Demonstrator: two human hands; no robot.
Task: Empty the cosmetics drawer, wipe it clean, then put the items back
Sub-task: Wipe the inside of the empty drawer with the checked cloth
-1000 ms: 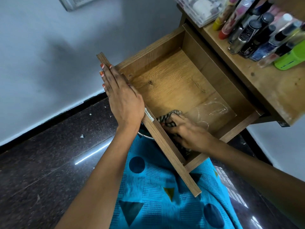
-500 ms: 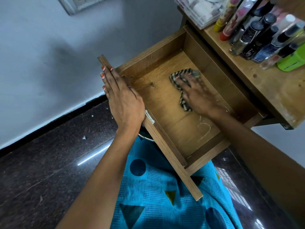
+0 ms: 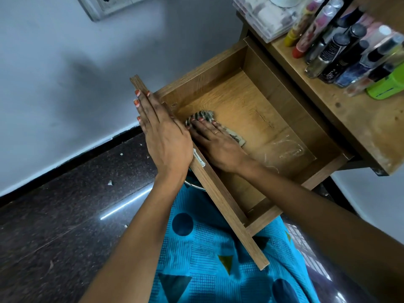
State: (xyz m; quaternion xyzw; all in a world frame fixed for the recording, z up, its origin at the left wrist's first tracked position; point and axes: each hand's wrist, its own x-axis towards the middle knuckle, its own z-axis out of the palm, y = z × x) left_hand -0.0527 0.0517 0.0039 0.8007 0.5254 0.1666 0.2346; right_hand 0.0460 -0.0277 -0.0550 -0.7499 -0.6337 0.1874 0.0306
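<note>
The wooden drawer (image 3: 273,119), pulled out across the middle of the frame, is standing empty of cosmetics, its floor bare apart from a pale smeared residue patch (image 3: 284,147) toward the lower right of the drawer floor. The bottles and tubes (image 3: 341,53) are waiting on the tabletop (image 3: 360,119) at the upper right, beside a clear plastic organiser (image 3: 266,18). The left hand (image 3: 164,136) is lying flat with fingers extended along the drawer's front panel (image 3: 218,193), bracing it and gripping nothing. The right hand (image 3: 216,143) is pressing flat on a striped cloth (image 3: 201,115), which is now sitting in the drawer's upper-left front corner, just beside the left hand; half a second ago the cloth was out toward the middle-back of the floor, and a second ago it was down at the near front edge. So the wiping is sweeping back and forth across the floor, and the cleaning step appears to be well underway but unfinished, since the residue patch is showing as it did before. Refilling the drawer is not yet begun.
</note>
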